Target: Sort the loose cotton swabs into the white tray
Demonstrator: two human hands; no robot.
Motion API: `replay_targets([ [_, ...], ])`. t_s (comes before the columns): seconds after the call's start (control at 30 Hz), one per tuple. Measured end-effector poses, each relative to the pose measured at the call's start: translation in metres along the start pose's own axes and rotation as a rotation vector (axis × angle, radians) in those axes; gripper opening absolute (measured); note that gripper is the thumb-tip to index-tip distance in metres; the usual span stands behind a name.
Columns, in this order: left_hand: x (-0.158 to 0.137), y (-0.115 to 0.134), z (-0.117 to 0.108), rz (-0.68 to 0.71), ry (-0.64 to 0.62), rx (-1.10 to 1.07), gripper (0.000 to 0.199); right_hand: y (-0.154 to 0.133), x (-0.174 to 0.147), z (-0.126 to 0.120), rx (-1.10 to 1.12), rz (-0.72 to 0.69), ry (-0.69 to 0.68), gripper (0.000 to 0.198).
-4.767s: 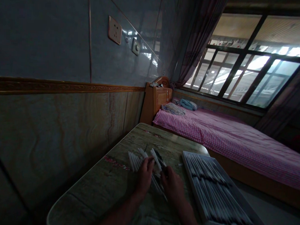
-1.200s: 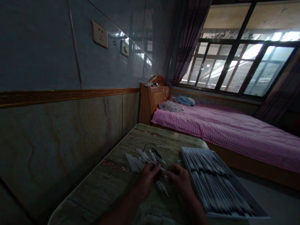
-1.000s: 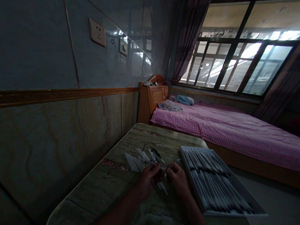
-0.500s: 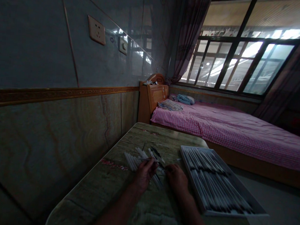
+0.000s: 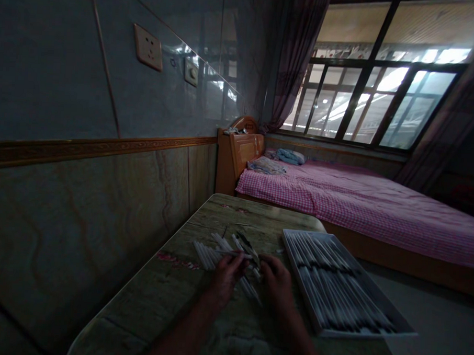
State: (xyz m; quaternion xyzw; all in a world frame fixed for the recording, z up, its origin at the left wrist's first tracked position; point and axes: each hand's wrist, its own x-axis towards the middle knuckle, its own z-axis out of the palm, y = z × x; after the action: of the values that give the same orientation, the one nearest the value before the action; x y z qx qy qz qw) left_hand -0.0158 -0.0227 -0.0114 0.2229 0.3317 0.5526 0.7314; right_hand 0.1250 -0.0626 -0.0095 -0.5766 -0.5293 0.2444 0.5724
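Observation:
My left hand (image 5: pixel 230 271) is closed in a pinch on a thin white tube (image 5: pixel 239 254), which looks like a pen barrel and lies roughly level. Close to its right end, my right hand (image 5: pixel 276 277) has its fingers drawn together; what they hold, if anything, is too dark and blurred to make out. Between and beyond the hands lie thin dark pieces (image 5: pixel 245 241) on the table. A loose group of white tubes (image 5: pixel 206 255) rests left of my left hand, and more pale tubes (image 5: pixel 251 290) lie below, between the wrists.
A shallow white tray (image 5: pixel 308 301) at the right holds two rows of white pen-like sticks with dark ends. All this stands on a marble-patterned table (image 5: pixel 168 310). Beyond it is a bed (image 5: pixel 338 195) with a pink checked sheet; a tiled wall (image 5: pixel 150 194) runs along the left.
My right fingertips have come up slightly beside the end of the tube. The left hand keeps its pinch. The whole view has shifted a little.

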Motion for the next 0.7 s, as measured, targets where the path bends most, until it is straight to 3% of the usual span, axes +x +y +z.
replay_targets([
  [0.27, 0.002, -0.005, -0.002, 0.018, -0.045, 0.023, 0.036, -0.009, -0.003, 0.011, 0.142, 0.097, 0.050, 0.018],
  [0.7, 0.000, -0.006, 0.000, 0.010, -0.056, 0.033, 0.043, -0.012, -0.007, 0.006, 0.031, 0.005, 0.028, 0.018],
])
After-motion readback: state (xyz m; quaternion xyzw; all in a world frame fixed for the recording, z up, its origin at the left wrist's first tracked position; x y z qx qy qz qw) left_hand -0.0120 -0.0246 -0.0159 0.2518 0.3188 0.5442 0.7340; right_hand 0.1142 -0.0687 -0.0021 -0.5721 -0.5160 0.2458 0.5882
